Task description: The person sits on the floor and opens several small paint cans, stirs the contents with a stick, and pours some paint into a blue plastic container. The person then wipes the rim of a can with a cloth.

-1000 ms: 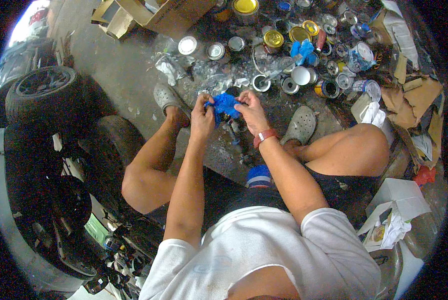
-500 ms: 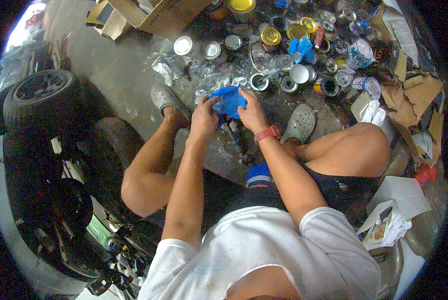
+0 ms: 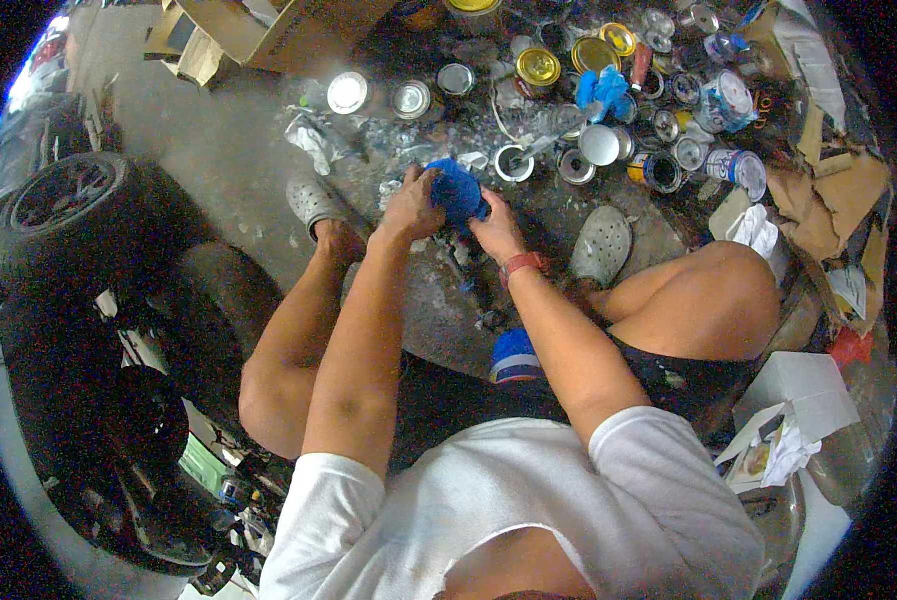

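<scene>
Between my hands, out over the floor, is a blue rounded piece [image 3: 456, 190]; whether it is cloth or plastic I cannot make out. My left hand [image 3: 415, 207] grips its left side with curled fingers. On its lower right edge, my right hand [image 3: 495, 225] pinches it between thumb and fingers, a red watch [image 3: 522, 266] on that wrist. Just beyond lies an opened can [image 3: 514, 163] with a pale rim. Below the blue piece, a dark tool-like object [image 3: 466, 270] lies on the floor, partly hidden. A blue and white container [image 3: 515, 356] stands between my legs.
Several paint cans and lids [image 3: 599, 146] crowd the floor ahead and right, with a crumpled blue glove [image 3: 605, 94] among them. A wheel [image 3: 64, 215] stands at left. Torn cardboard [image 3: 831, 205] and an open white box [image 3: 791, 405] are at right; a cardboard box [image 3: 289, 30] sits far left.
The blue piece has been turned and looks narrower and more tilted. My left hand has shifted slightly up and over its side; my right hand has slid a little lower on its edge.
</scene>
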`<state>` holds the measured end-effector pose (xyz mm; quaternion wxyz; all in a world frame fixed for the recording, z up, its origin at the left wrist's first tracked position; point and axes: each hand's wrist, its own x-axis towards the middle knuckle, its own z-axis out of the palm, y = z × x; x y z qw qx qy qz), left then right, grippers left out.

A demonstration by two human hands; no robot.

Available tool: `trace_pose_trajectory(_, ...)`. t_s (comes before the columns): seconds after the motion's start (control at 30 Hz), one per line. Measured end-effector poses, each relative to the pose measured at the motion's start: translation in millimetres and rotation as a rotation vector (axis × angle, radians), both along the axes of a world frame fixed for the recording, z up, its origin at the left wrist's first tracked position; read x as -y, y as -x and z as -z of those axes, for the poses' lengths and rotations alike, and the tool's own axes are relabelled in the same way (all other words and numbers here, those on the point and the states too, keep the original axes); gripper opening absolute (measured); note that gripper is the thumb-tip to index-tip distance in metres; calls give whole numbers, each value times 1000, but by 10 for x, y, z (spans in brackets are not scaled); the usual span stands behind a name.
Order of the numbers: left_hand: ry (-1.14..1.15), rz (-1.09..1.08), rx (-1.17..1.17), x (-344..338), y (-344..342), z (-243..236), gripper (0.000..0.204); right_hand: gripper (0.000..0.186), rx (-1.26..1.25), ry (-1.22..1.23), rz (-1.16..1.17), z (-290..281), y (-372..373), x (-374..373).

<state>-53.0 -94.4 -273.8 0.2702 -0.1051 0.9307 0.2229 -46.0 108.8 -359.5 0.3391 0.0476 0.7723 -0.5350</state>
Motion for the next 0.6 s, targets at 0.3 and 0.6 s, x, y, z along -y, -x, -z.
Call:
trace_pose_trajectory(0.3, -177, -193, -104, -76, -387, 322, 112, 70, -13, -129, 21, -81, -103, 115)
trace_pose_trajectory(0.6, 78, 40, -576, -371, -227, -143, 86, 75, -4, -147, -40, -309, -46, 82)
